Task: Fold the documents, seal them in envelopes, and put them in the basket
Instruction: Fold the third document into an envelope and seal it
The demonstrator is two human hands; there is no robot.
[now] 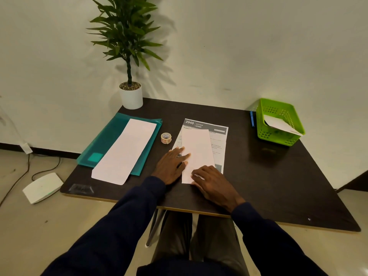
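Note:
A folded white document (197, 150) lies lengthwise on top of a printed sheet (217, 134) headed "2940 KITCHEN" in the middle of the dark table. My left hand (172, 164) lies flat with straight fingers pressing the folded paper's left edge. My right hand (211, 181) presses its near end with bent fingers. A long white envelope (125, 151) rests on a teal plastic folder (105, 140) at the left. A small roll of stickers (166, 138) stands between folder and sheet. The green basket (278, 136) at the far right holds one white envelope (280, 124).
A potted plant (130, 94) stands at the table's back left corner. A blue pen (252, 119) lies just left of the basket. The dark table (268, 176) has bare surface on its right half. A white device and cables lie on the floor at left.

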